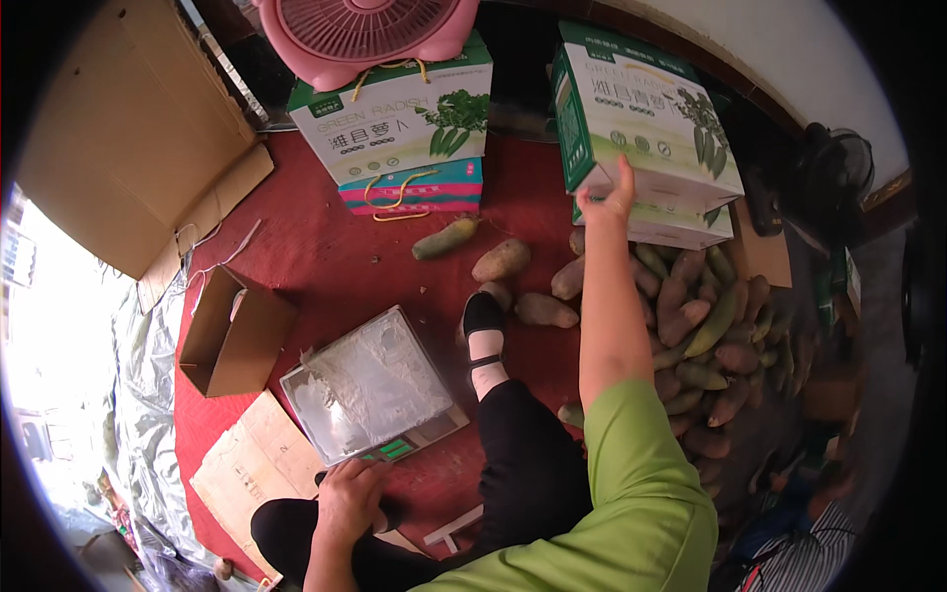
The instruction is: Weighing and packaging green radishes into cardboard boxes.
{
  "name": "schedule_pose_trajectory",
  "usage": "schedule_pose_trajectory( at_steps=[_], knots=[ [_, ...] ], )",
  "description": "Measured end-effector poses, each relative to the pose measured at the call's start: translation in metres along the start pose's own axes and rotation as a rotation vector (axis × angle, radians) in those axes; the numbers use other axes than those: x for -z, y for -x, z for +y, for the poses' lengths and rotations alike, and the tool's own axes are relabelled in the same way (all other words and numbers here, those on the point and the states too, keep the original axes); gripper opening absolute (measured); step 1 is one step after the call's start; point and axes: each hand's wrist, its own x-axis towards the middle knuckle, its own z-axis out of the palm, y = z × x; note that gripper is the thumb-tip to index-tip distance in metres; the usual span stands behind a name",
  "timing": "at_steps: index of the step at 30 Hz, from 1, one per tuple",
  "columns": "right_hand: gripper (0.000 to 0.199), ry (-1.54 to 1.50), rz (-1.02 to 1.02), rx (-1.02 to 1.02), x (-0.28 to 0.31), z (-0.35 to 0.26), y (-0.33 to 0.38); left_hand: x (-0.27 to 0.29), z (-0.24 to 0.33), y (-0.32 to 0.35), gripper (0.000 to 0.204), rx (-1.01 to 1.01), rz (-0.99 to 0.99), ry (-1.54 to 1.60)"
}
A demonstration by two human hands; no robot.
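Note:
My right arm reaches forward to two stacked gift boxes in green and white. My right hand [610, 197] grips the near edge of the upper gift box [641, 109], one finger stretched over its top and the thumb beside its left corner. Some of its fingers are hidden. Beneath it lies the lower gift box [681, 225]. Down by my bent leg, my left hand [350, 501] rests with its fingers draped and nothing visible in it. Just beyond that hand is a flat scale [370, 385] with a plastic-covered top and a lit green display.
A heap of radishes [715, 326] lies on the right, with several loose ones on the red cloth [375, 276]. A pink fan [370, 35] tops another box stack [404, 123]. An open brown carton [237, 331] and flattened cardboard [252, 474] lie left.

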Motion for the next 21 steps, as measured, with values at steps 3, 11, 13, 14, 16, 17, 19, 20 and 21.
schedule_pose_trajectory(
  at_steps=[3, 11, 13, 14, 16, 17, 19, 20, 21],
  knots=[
    [0.058, -0.031, -0.097, -0.084, 0.042, -0.015, 0.015, -0.001, 0.003, 0.002, 0.021, -0.020, 0.022, -0.007],
    [0.042, -0.090, -0.516, -0.170, 0.163, -0.053, 0.103, 0.009, 0.006, 0.023, 0.018, -0.093, 0.133, 0.057],
    [0.041, -0.069, -0.610, -0.163, 0.193, -0.060, 0.127, 0.010, 0.006, 0.029, 0.018, -0.096, 0.157, 0.050],
    [0.042, -0.102, -0.572, -0.193, 0.207, -0.063, 0.138, 0.009, 0.006, 0.030, 0.017, -0.108, 0.166, 0.043],
    [0.043, -0.134, -0.547, -0.224, 0.227, -0.068, 0.155, 0.009, 0.004, 0.032, 0.016, -0.107, 0.175, 0.052],
    [0.046, -0.149, -0.611, -0.238, 0.236, -0.072, 0.162, 0.009, 0.003, 0.033, 0.016, -0.109, 0.197, 0.069],
    [0.056, -0.218, -0.693, -0.281, 0.250, -0.077, 0.176, 0.009, 0.002, 0.034, 0.017, -0.092, 0.216, 0.091],
    [0.056, -0.221, -0.704, -0.276, 0.253, -0.080, 0.179, 0.010, 0.002, 0.036, 0.017, -0.099, 0.225, 0.090],
    [0.060, -0.206, -0.699, -0.250, 0.252, -0.084, 0.192, 0.011, 0.002, 0.039, 0.017, -0.069, 0.244, 0.105]
  ],
)
